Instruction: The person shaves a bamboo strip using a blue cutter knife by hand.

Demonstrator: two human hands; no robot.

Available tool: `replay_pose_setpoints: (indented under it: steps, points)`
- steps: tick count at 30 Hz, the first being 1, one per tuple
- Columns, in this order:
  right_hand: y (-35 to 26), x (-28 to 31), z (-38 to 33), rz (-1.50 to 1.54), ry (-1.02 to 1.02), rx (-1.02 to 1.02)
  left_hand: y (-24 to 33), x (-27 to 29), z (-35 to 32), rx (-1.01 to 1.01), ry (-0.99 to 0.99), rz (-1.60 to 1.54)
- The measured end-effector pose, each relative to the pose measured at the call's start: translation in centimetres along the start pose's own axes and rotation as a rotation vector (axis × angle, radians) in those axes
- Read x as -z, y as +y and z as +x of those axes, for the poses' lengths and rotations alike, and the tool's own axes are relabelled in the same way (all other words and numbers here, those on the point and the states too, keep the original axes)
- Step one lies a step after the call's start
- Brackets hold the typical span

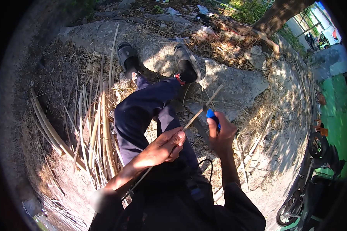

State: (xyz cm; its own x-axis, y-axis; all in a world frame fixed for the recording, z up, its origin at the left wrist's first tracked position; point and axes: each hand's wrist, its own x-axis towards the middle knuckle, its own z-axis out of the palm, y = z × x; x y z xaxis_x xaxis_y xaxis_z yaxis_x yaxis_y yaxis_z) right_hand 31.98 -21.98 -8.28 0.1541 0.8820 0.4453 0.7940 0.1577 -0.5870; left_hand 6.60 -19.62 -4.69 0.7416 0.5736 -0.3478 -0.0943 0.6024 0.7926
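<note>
Bamboo strip (198, 111), thin and pale, slants across the seated person's dark-trousered lap. The left hand (164, 148) is closed around its lower stretch; the right hand (219, 133) grips a blue-handled knife (211, 114) set against it. Split bamboo strips (94, 131) lie heaped on the dirt to the left; a motorbike (310, 184) stands at right.

My right hand (221, 133) hides most of the blue-handled tool (212, 115); the thin strip (192, 117) vanishes under my left hand (165, 148); my left elbow is blurred
</note>
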Motion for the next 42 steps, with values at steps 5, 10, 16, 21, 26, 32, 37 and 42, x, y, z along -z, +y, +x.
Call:
replay_pose_setpoints:
  steps: [5,10,16,21,26,32,37,42]
  points:
    - [7.1,3.7,2.0,0.056,0.200,-0.290,-2.4,1.3,-2.9,-0.008,-0.035,-0.197]
    - [1.5,2.7,-0.2,0.283,-0.088,-0.235,-1.8,2.1,-2.2,-0.069,0.094,-0.066]
    - [-2.9,1.7,-1.5,0.221,-0.143,0.063,-0.7,-0.9,-1.9,-0.197,0.086,0.249]
    - [-3.4,1.4,-1.6,0.201,-0.119,0.111,-0.5,-1.4,-2.5,-0.221,0.135,0.384]
    - [-2.9,1.7,-1.8,0.202,-0.099,0.102,-0.5,-1.9,-2.8,-0.230,0.164,0.446]
    - [-3.0,1.9,-1.4,0.169,-0.050,0.095,0.1,-2.2,-3.2,-0.182,0.132,0.375]
    - [-2.3,3.6,-0.3,0.145,-0.065,-0.192,-1.0,-2.2,-3.7,-0.178,0.087,0.409]
    - [-3.9,3.3,-1.2,0.205,-0.135,0.105,-0.3,-1.9,-3.5,-0.138,0.074,0.224]
